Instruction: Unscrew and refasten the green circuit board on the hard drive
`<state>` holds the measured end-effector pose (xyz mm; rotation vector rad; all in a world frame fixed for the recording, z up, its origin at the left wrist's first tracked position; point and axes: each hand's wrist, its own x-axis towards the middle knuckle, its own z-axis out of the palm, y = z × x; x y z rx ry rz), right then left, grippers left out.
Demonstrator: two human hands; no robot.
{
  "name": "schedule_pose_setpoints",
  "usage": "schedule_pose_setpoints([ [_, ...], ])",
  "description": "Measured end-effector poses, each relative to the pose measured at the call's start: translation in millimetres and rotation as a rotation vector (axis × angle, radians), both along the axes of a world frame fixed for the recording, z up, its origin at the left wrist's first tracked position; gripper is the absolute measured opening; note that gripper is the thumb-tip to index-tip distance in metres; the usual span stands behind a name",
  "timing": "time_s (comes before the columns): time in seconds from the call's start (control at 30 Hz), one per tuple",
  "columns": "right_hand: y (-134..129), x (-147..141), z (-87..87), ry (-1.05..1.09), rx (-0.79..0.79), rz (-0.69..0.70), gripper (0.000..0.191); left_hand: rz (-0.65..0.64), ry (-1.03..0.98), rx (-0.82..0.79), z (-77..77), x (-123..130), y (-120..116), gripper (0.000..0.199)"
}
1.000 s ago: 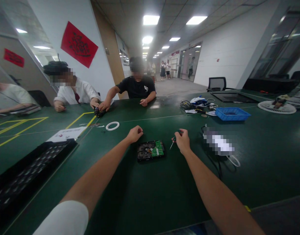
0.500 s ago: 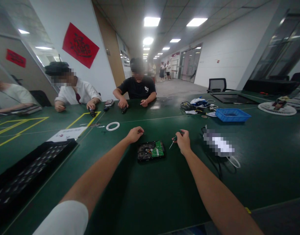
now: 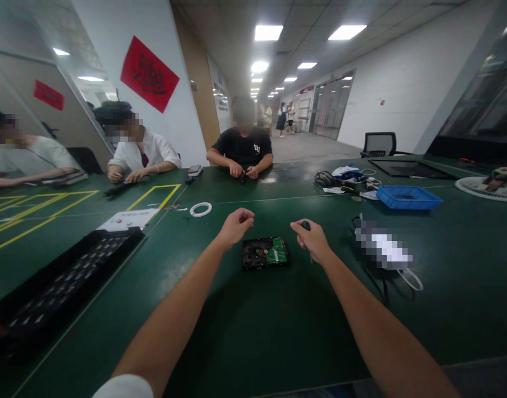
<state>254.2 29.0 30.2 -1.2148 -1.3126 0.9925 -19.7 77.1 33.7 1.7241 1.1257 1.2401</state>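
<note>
A hard disk drive (image 3: 265, 254) lies flat on the green table, its dark casing and green circuit board facing up. Just beyond its left corner is my left hand (image 3: 238, 226), thumb and fingers pinched together; whatever may be between them is too small to make out. My right hand (image 3: 313, 240) is closed around a screwdriver (image 3: 305, 225) to the right of the drive. The dark handle end shows above the fist, and a bit of thin shaft points down below it. Neither hand touches the drive.
A black slotted tray (image 3: 67, 282) stands at left beside a white sheet (image 3: 127, 219). A white ring (image 3: 201, 209) lies farther back. On the right are a blue bin (image 3: 408, 198), a blurred-out device (image 3: 384, 246) with cables, and gloves (image 3: 348, 172). Several people sit across the table.
My right hand has turned the screwdriver, so its shaft now points down beside the fist instead of toward the drive. The whole view has shifted slightly. Across the table, people's hands have moved.
</note>
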Motion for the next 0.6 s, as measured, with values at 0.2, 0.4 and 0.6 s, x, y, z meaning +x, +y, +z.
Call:
schedule_pose_setpoints([
  [0.2,-24.3,-28.3,16.4,-0.617,0.568,-0.047,0.018,-0.17,0.023,0.035,15.2,49.6,-31.8,0.015],
  [0.4,-26.7,-31.9,15.8,-0.696,0.598,-0.025,0.013,-0.224,-0.044,0.022,17.2,63.2,-39.9,0.017],
  [0.6,-27.7,-31.0,16.3,-0.655,0.479,0.0,0.014,-0.22,-0.056,-0.001,16.0,59.2,-38.9,0.017],
])
